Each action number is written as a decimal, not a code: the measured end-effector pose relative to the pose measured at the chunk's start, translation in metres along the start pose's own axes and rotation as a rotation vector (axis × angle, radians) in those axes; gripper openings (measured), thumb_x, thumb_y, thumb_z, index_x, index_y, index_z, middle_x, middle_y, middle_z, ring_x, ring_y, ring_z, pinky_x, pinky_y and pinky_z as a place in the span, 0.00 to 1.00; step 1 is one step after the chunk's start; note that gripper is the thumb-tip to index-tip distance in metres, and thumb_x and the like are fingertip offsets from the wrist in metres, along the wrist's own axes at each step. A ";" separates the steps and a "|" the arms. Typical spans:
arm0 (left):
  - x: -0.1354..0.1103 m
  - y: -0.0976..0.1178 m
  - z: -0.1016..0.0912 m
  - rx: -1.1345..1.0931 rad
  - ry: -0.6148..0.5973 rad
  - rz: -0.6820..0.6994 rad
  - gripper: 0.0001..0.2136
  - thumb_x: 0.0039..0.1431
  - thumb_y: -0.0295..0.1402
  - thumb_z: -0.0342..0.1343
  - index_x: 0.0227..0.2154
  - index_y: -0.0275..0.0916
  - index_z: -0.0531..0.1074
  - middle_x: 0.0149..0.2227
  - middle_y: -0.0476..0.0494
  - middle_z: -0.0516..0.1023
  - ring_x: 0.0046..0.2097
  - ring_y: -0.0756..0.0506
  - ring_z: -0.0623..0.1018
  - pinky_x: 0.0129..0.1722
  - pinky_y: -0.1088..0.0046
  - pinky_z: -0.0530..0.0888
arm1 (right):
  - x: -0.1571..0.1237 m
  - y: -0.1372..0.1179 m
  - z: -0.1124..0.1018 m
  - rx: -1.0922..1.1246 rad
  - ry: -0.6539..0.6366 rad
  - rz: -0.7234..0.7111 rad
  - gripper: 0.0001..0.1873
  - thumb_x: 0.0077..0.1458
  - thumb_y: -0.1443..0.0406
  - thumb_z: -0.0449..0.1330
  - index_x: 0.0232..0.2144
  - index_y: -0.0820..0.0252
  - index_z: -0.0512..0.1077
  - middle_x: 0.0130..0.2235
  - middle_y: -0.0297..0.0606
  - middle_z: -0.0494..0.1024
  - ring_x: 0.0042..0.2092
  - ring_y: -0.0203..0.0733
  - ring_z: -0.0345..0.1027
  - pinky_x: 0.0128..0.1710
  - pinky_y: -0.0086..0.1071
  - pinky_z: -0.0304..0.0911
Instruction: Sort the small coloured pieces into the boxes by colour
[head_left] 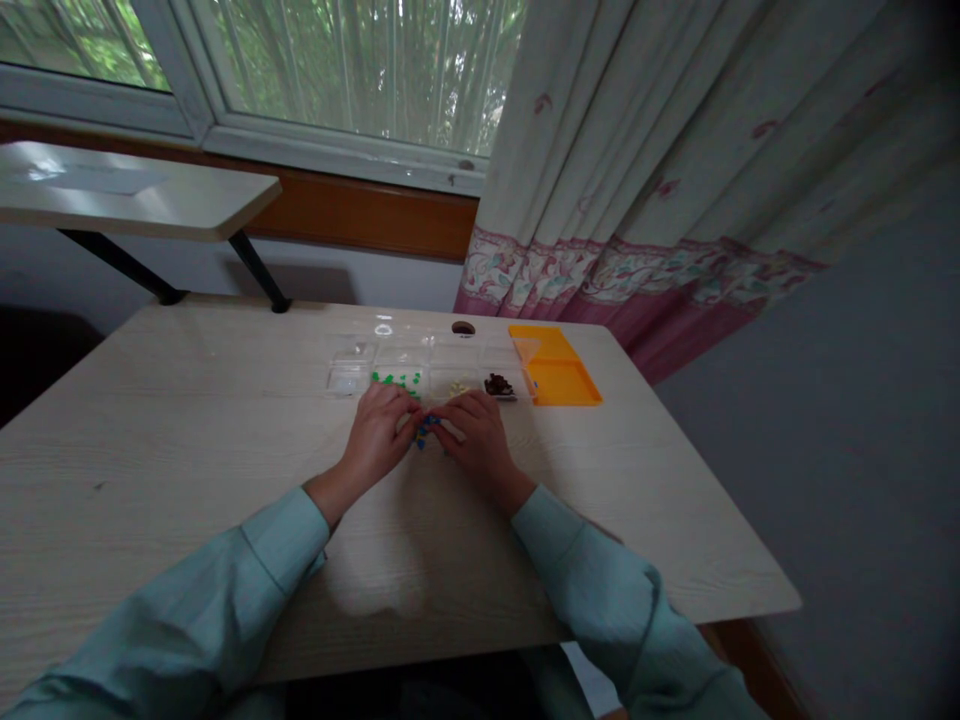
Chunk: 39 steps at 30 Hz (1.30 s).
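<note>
Small blue and yellow pieces [422, 432] are between my two hands, just above or on the table; their exact kind is too small to make out. My left hand [381, 425] has its thumb and fingers pinched at their left side. From the right, my right hand [478, 432] pinches at the same small pieces. Right behind the hands lies a clear compartment box [352, 375]. Green pieces [405, 380] lie in one compartment, pale cream pieces [459, 387] in another, and dark brown pieces [498, 385] in a third.
An orange tray [562, 380] lies right of the clear box. The wooden table [637, 500] has a round cable hole [463, 328] near its back edge. A raised white shelf [150, 190] on black legs stands back left. Curtains [600, 200] hang behind the right side.
</note>
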<state>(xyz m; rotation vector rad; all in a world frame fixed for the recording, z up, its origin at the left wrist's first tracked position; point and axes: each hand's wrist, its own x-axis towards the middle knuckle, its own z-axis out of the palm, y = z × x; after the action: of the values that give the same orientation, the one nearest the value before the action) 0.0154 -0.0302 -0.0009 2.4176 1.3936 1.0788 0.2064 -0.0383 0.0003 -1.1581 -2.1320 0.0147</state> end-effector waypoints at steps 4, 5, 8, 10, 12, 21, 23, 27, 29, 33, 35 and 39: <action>-0.001 -0.001 0.001 0.003 -0.011 0.002 0.13 0.67 0.38 0.49 0.32 0.38 0.74 0.35 0.42 0.73 0.42 0.42 0.69 0.44 0.63 0.66 | -0.001 0.001 0.002 -0.004 -0.011 -0.018 0.09 0.61 0.59 0.60 0.41 0.51 0.79 0.36 0.37 0.79 0.43 0.43 0.67 0.47 0.40 0.60; 0.000 -0.001 0.001 0.005 -0.014 0.005 0.13 0.67 0.37 0.48 0.32 0.38 0.75 0.35 0.42 0.74 0.42 0.42 0.69 0.44 0.63 0.66 | -0.002 0.001 0.002 -0.009 -0.013 -0.026 0.10 0.61 0.59 0.59 0.41 0.51 0.79 0.36 0.37 0.79 0.43 0.43 0.67 0.47 0.40 0.60; -0.001 -0.003 -0.002 0.016 -0.008 0.006 0.14 0.68 0.37 0.47 0.34 0.38 0.76 0.35 0.42 0.74 0.41 0.42 0.69 0.44 0.63 0.66 | -0.002 0.008 0.001 -0.032 0.005 -0.031 0.10 0.62 0.60 0.58 0.40 0.51 0.79 0.36 0.37 0.79 0.43 0.43 0.67 0.48 0.39 0.60; -0.002 -0.006 -0.005 0.023 0.008 -0.007 0.14 0.68 0.37 0.47 0.37 0.38 0.77 0.35 0.42 0.75 0.42 0.42 0.70 0.44 0.63 0.67 | -0.001 0.019 -0.003 -0.046 0.058 0.000 0.10 0.62 0.61 0.58 0.39 0.53 0.79 0.36 0.37 0.80 0.43 0.43 0.67 0.49 0.39 0.59; -0.004 -0.011 -0.008 0.030 0.017 -0.014 0.13 0.68 0.37 0.48 0.40 0.39 0.77 0.36 0.42 0.75 0.42 0.42 0.71 0.45 0.63 0.67 | 0.000 0.035 -0.011 -0.068 0.130 0.066 0.11 0.63 0.61 0.57 0.38 0.55 0.79 0.36 0.38 0.80 0.43 0.43 0.68 0.49 0.40 0.59; -0.010 -0.014 -0.017 0.091 -0.149 0.034 0.08 0.60 0.41 0.60 0.38 0.43 0.77 0.37 0.44 0.75 0.44 0.40 0.71 0.44 0.62 0.66 | -0.007 0.113 -0.054 -0.297 0.394 0.548 0.18 0.61 0.57 0.53 0.35 0.59 0.79 0.39 0.44 0.80 0.44 0.49 0.65 0.49 0.44 0.54; -0.010 -0.014 -0.016 0.082 -0.177 0.062 0.08 0.58 0.39 0.61 0.38 0.44 0.76 0.38 0.44 0.75 0.44 0.40 0.71 0.43 0.62 0.66 | -0.010 0.120 -0.057 -0.317 0.414 0.629 0.18 0.59 0.56 0.53 0.34 0.59 0.79 0.39 0.44 0.80 0.45 0.50 0.64 0.49 0.44 0.53; -0.010 -0.016 -0.015 0.086 -0.200 0.090 0.07 0.59 0.38 0.61 0.39 0.44 0.76 0.38 0.45 0.75 0.43 0.41 0.71 0.42 0.63 0.66 | -0.014 0.128 -0.056 -0.340 0.390 0.713 0.17 0.57 0.56 0.55 0.32 0.59 0.79 0.39 0.45 0.80 0.46 0.51 0.62 0.47 0.44 0.52; -0.010 -0.018 -0.014 0.098 -0.197 0.088 0.07 0.59 0.38 0.60 0.39 0.44 0.76 0.38 0.44 0.75 0.43 0.41 0.71 0.42 0.63 0.66 | -0.015 0.131 -0.055 -0.358 0.368 0.738 0.16 0.55 0.55 0.56 0.32 0.58 0.80 0.40 0.45 0.79 0.46 0.51 0.61 0.47 0.44 0.52; -0.011 -0.021 -0.012 0.105 -0.211 0.086 0.06 0.60 0.38 0.60 0.38 0.44 0.75 0.38 0.44 0.75 0.43 0.41 0.71 0.42 0.63 0.66 | -0.017 0.136 -0.052 -0.395 0.323 0.761 0.17 0.54 0.55 0.56 0.32 0.58 0.80 0.40 0.46 0.79 0.47 0.53 0.60 0.47 0.45 0.51; -0.011 -0.022 -0.011 0.106 -0.216 0.087 0.05 0.60 0.37 0.60 0.37 0.44 0.75 0.37 0.44 0.75 0.43 0.41 0.71 0.42 0.64 0.66 | -0.018 0.136 -0.052 -0.403 0.287 0.763 0.18 0.54 0.54 0.56 0.33 0.60 0.81 0.40 0.47 0.78 0.46 0.53 0.60 0.46 0.45 0.51; -0.011 -0.021 -0.010 0.097 -0.216 0.092 0.05 0.60 0.37 0.59 0.36 0.43 0.75 0.37 0.44 0.74 0.42 0.42 0.71 0.42 0.64 0.66 | -0.018 0.134 -0.053 -0.423 0.268 0.775 0.22 0.56 0.53 0.53 0.33 0.62 0.81 0.40 0.49 0.78 0.46 0.53 0.60 0.45 0.45 0.52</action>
<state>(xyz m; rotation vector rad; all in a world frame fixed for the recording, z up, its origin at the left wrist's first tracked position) -0.0093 -0.0293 -0.0088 2.5983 1.3039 0.7557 0.3414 0.0124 -0.0132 -2.0439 -1.3770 -0.2352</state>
